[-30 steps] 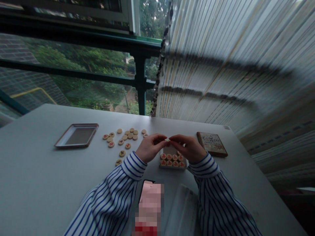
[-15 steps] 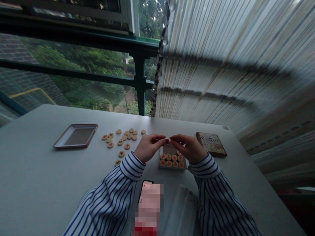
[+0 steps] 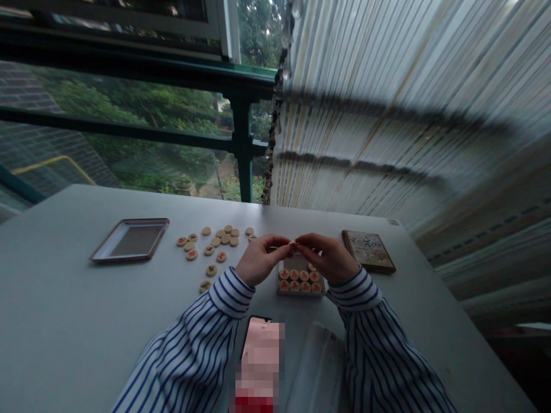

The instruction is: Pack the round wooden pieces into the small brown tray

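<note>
Fingertips of my left hand (image 3: 263, 259) and my right hand (image 3: 330, 258) meet over the far side of a small box (image 3: 300, 261). Pinched between them is one round wooden xiangqi piece (image 3: 293, 245), mostly covered by the fingers. Inside the box, rows of xiangqi pieces (image 3: 294, 285) with red characters fill the near part, and another piece sits farther back at the right, partly behind my right hand. Left of my left hand, several loose xiangqi pieces (image 3: 225, 239) lie on the white table (image 3: 142, 310), some with characters up, others blank side up.
A shallow box lid or tray (image 3: 138, 240) lies at the left. On the right is a flat, decorated box-like object (image 3: 369, 251). A phone (image 3: 258, 355) and a clear plastic case (image 3: 318, 367) lie near me. Beyond the table stand a window railing (image 3: 243, 143) and a striped curtain (image 3: 365, 115).
The piece between my fingertips has turned and now shows a pale face with a trace of red. Both hands stay nearly in place; the view shifts slightly.
</note>
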The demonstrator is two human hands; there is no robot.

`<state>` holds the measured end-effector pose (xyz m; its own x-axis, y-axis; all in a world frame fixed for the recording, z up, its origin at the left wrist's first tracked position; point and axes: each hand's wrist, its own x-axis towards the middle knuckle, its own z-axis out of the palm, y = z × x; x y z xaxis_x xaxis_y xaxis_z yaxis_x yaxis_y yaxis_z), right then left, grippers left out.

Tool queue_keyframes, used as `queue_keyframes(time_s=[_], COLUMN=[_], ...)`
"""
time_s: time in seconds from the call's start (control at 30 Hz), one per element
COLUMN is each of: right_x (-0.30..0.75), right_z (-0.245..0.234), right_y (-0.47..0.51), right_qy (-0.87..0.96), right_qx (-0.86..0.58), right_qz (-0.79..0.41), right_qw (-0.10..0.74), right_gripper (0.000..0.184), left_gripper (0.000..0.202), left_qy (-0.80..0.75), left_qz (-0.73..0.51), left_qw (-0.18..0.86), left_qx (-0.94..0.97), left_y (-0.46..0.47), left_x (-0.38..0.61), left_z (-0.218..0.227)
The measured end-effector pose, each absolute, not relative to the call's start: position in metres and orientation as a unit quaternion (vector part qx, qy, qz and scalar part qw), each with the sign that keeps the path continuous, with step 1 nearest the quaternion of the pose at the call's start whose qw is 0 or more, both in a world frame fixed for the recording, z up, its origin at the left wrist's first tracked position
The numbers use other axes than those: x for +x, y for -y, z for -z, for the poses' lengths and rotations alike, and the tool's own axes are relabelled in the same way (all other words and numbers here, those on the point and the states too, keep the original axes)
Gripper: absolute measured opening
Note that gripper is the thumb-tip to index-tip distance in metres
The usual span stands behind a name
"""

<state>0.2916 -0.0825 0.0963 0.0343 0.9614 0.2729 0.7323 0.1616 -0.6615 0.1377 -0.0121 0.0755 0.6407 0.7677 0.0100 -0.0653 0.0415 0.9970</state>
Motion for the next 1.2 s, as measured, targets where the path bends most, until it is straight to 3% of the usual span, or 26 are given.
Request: queue_keyframes(time_s=[0.47,1.2], right_x=[0.2927,0.2908], right_z=[-0.0955,-0.0977], right_y=[0.0837,0.0823], right_qy=[0.690,0.716], right_qx=[-0.624,-0.617], right_qz=[-0.141,-0.096], right_qw=[0.338,0.311], right_gripper=[0.018,0.017], left_gripper=[0.027,0.034], left_qy=[-0.284,-0.290], left_qz=[-0.322,-0.314], left_qw=[0.610,0.665], left_qx=[0.666,0.612], left_y=[0.0131,0.0121], left_x=[0.1377,0.1396], left_z=[-0.0770,-0.0732])
